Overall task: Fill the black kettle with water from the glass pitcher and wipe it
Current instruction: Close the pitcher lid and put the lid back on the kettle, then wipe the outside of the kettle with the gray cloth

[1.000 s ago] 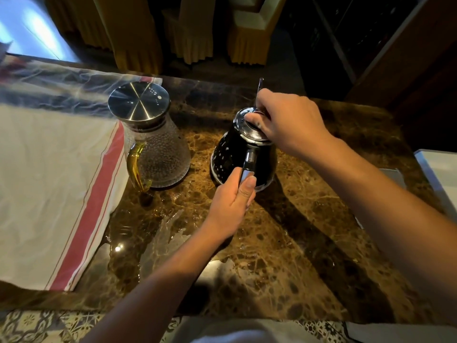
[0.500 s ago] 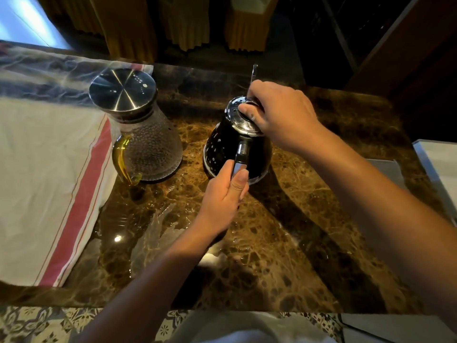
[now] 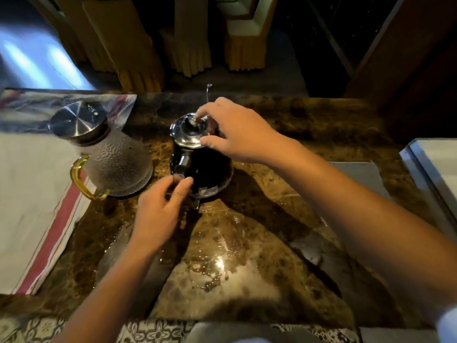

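Right of the pitcher (image 3: 112, 159) on the desk (image 3: 247, 268), your right hand (image 3: 237, 134) pinches the kettle (image 3: 205, 169) lid (image 3: 189, 131), left hand (image 3: 158, 211) loosely curled at its handle; it's slick, probably light, so grip there.

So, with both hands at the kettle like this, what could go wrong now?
1. The right hand pinches the shiny lid; it may slip and drop onto the marble top.
2. The glass pitcher stands close beside the black kettle, so the left hand at the handle could knock it.
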`<move>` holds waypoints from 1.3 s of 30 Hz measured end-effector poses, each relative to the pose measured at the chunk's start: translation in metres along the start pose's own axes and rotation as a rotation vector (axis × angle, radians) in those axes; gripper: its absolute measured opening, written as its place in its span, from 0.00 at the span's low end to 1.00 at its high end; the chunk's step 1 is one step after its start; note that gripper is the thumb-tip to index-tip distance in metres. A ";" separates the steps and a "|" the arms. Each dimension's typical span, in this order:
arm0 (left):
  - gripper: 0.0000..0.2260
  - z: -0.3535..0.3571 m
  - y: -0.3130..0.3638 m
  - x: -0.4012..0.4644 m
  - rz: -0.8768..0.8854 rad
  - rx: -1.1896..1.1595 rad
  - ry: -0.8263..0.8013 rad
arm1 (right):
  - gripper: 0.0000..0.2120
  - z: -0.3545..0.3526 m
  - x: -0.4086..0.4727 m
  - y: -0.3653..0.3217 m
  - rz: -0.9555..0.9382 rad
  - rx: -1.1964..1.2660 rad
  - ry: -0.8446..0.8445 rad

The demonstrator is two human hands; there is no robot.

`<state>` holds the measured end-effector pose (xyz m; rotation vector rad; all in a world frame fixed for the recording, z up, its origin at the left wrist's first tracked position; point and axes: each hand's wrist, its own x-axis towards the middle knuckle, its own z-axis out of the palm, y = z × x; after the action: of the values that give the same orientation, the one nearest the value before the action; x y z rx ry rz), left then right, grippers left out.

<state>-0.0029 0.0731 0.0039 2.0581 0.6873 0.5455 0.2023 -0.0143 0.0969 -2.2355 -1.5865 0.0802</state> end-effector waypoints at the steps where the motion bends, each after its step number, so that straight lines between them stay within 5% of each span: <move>1: 0.15 -0.001 0.002 -0.001 -0.005 0.027 0.012 | 0.24 -0.004 -0.006 0.005 -0.015 0.027 -0.006; 8: 0.19 0.004 0.022 -0.010 -0.043 0.175 0.145 | 0.17 -0.014 -0.082 0.080 0.072 0.296 0.265; 11: 0.15 0.000 0.038 -0.005 0.066 0.360 0.281 | 0.17 -0.002 -0.122 0.130 0.283 0.221 0.353; 14: 0.18 -0.010 0.063 0.016 0.139 0.467 0.301 | 0.24 0.014 -0.159 0.169 0.524 0.139 0.263; 20: 0.21 -0.001 0.084 0.084 0.310 0.588 0.020 | 0.38 0.050 -0.202 0.194 0.694 -0.070 0.095; 26: 0.14 0.009 0.092 0.113 0.335 0.606 -0.148 | 0.40 0.078 -0.220 0.205 0.689 -0.237 -0.047; 34: 0.12 -0.002 0.075 0.121 0.429 0.578 -0.214 | 0.19 0.077 -0.225 0.192 0.538 -0.034 0.199; 39: 0.19 -0.024 0.074 0.134 0.401 0.521 -0.444 | 0.15 0.059 -0.212 0.163 0.911 0.582 0.531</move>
<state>0.1029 0.1400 0.0946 2.7119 0.1520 0.1077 0.2568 -0.2377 -0.0524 -2.0554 -0.1629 0.1546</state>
